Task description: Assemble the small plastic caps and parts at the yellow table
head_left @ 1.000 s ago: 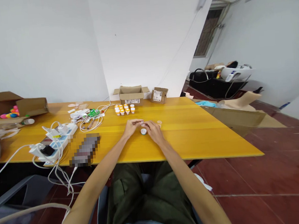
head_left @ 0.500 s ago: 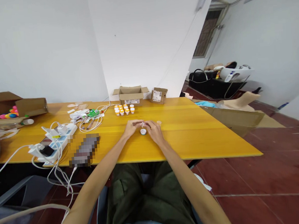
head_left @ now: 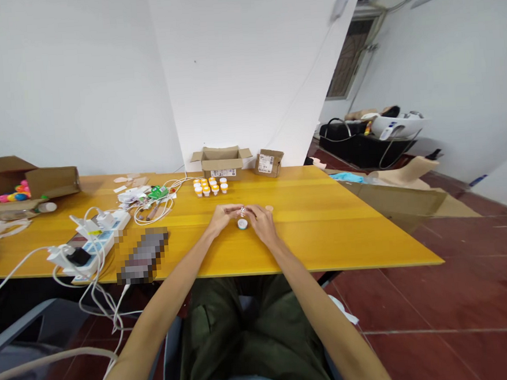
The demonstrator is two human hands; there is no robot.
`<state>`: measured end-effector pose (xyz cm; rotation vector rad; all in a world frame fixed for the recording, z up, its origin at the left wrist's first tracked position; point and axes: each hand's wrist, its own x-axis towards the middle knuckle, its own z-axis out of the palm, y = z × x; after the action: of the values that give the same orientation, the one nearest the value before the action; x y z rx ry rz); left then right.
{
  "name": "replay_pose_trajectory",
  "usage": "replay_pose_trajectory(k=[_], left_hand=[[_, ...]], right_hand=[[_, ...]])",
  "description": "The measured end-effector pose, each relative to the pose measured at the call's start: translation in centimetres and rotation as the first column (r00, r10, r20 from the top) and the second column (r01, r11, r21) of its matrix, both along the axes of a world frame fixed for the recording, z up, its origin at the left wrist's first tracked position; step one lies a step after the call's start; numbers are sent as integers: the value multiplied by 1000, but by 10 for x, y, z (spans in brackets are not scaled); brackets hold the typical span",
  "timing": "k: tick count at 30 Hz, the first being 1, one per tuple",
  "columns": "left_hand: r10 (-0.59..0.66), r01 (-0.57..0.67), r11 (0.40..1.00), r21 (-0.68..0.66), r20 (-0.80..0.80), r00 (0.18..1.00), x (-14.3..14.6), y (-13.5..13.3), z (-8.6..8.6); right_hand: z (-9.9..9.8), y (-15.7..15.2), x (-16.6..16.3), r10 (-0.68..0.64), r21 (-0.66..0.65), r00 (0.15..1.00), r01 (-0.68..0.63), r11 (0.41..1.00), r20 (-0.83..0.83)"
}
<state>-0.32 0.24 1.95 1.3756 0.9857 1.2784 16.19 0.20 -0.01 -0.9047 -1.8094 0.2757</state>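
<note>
Between the fingertips of both hands is a small white piece with reddish or purple marks (head_left: 243, 211); it is too small to name. My left hand (head_left: 224, 216) pinches it from the left, and my right hand (head_left: 259, 219) closes on it from the right. Just below the fingers, a small round tub (head_left: 242, 224) with a whitish top and a bluish side stands on the table. A pale, see-through disc (head_left: 269, 208) lies just beyond my right hand.
Several small tubs with white and orange lids (head_left: 210, 186) stand in rows farther back. Behind them are an open cardboard box (head_left: 220, 157) and a smaller carton (head_left: 269, 162). Leftward lie a blurred-out phone (head_left: 145, 255), a power strip (head_left: 96, 241) with cables, and wrappers (head_left: 134, 195).
The small white piece has turned slightly between my fingertips. Both hands stay in nearly the same place.
</note>
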Motion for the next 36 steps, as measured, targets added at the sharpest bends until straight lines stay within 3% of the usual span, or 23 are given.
replay_pose_trajectory(k=[12, 36], left_hand=[[-52, 52, 999, -13, 1, 999, 1, -5, 3], [-19, 26, 998, -59, 120, 993, 2, -7, 4]], right_hand=[[1, -1, -1, -23, 9, 1000, 23, 1000, -22], [-4, 0, 0, -11, 103, 1000, 9, 995, 20]])
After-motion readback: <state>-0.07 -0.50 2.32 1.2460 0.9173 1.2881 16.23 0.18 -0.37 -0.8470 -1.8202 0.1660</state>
